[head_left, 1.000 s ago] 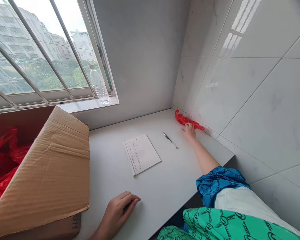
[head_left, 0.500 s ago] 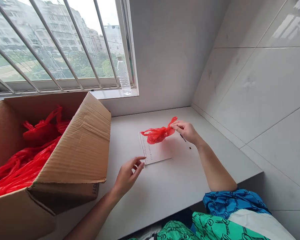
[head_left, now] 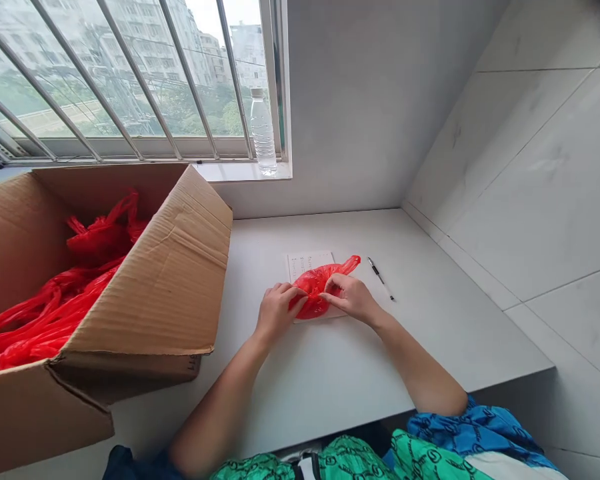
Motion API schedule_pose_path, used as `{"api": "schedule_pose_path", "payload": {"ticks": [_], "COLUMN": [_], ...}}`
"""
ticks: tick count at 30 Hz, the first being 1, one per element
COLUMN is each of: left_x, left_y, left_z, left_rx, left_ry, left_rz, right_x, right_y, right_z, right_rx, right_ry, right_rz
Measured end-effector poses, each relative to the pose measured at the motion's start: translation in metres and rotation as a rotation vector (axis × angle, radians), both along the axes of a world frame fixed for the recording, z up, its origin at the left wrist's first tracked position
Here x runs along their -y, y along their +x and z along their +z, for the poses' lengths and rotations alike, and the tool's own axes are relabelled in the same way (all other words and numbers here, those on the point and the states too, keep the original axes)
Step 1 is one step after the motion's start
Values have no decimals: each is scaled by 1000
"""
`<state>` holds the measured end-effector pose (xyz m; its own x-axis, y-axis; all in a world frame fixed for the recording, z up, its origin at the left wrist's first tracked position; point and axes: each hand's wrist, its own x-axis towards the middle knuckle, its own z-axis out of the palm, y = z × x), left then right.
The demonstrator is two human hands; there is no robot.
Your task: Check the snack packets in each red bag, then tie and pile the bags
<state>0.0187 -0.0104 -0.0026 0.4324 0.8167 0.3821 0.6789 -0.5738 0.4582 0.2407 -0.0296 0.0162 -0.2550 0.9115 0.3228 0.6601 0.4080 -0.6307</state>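
A bunched red plastic bag (head_left: 316, 279) lies over a white sheet of paper with writing (head_left: 305, 260) on the white table. My left hand (head_left: 279, 308) pinches the bag's left side. From the right, my right hand (head_left: 351, 297) grips it with thumb and fingers closed, close to my left fingertips. One end of the bag sticks up past my right hand. Whatever is inside the bag cannot be made out. A black pen (head_left: 381, 279) rests on the table to the right of the paper.
An open cardboard box (head_left: 155, 293) with several red plastic bags (head_left: 65, 300) stands at the left, its flap leaning toward the table. A clear plastic bottle (head_left: 263, 133) is on the sill of the barred window. The table (head_left: 440, 320) meets a tiled wall (head_left: 545, 200) at right.
My right hand has brought the red bag down onto the paper. My left hand has moved up and right and taken hold of it. The view has shifted slightly.
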Motion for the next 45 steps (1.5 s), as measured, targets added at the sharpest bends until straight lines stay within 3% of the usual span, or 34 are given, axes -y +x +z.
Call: {"api": "schedule_pose_path", "payload": {"ticks": [5, 10, 14, 16, 19, 21, 23, 27, 31, 34, 36, 41, 43, 45], "left_x": [-4, -14, -15, -8, 4, 9, 9, 4, -1, -1, 2, 13, 14, 12], "left_y": [-10, -31, -41, -35, -21, -13, -10, -15, -26, -31, -30, -18, -15, -17], "left_z": [1, 8, 16, 21, 25, 24, 21, 17, 21, 25, 28, 32, 30, 27], "left_rx": [127, 367, 419, 378, 175, 26, -38, 96, 443, 525, 492, 175, 153, 274], "left_ry": [-18, -30, 19, 88, 187, 203, 193, 150, 56, 33, 74, 221, 231, 188], "left_rz": [44, 228, 382, 328, 115, -18, -67, 41, 245, 361, 334, 33, 7, 47], "right_x": [-4, 3, 9, 10, 9, 7, 6, 7, 10, 10, 11, 15, 16, 16], "right_y": [-9, 11, 21, 17, 3, -7, -15, -19, -10, -5, -6, -23, -29, -29], "right_z": [-6, 18, 29, 27, 17, 9, 3, 3, 15, 20, 21, 19, 18, 17], "right_rx": [102, -28, -25, -23, 5, 45, 85, 14, -236, -297, -295, -172, -153, -246], "right_ry": [95, 2, -73, -83, -40, 7, 47, 60, 123, 177, 167, 91, 82, 86], "right_rz": [4, -52, -51, 0, 56, 42, 10, -14, -183, -250, -240, -146, -116, -138]}}
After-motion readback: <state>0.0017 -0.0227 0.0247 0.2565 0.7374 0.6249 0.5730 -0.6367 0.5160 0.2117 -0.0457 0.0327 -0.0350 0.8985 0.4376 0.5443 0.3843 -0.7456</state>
